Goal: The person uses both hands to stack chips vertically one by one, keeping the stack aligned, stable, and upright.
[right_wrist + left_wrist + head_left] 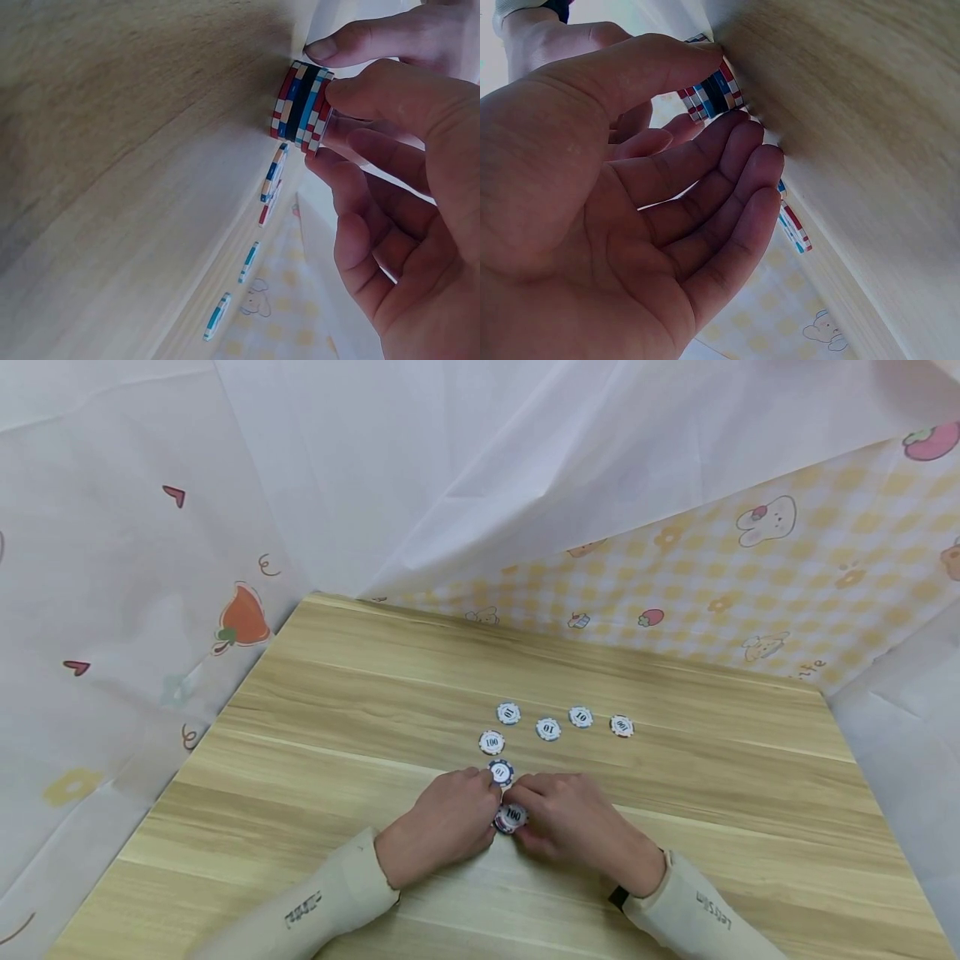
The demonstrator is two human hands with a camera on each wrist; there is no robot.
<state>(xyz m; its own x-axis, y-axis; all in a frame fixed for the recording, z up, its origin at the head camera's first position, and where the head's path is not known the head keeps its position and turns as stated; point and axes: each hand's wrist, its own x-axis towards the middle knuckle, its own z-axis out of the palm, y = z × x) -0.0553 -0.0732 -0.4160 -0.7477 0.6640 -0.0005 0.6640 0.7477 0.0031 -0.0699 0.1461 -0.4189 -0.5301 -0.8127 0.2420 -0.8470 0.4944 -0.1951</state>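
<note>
Both hands meet at a small stack of poker chips [512, 817] on the wooden table, its top chip marked 100. Red, blue, light blue and black edges show in the stack's side in the right wrist view. My left hand [453, 817] holds the lower stack, thumb [697, 64] on one side and index fingertip [735, 120] on the other. At the top, my right hand [566, 817] pinches the red-and-white chip [321, 109] between thumb and fingers. Just beyond the stack, a dark blue 10 chip [500, 772] lies near the left fingertips.
Farther out, single chips lie flat: a 100 chip [491, 742], a light blue 10 chip [508, 713], two more 10 chips [548, 729] and a 100 chip [622, 726] at the right. Patterned cloth [675, 577] hangs behind the table's [360, 677] far edge.
</note>
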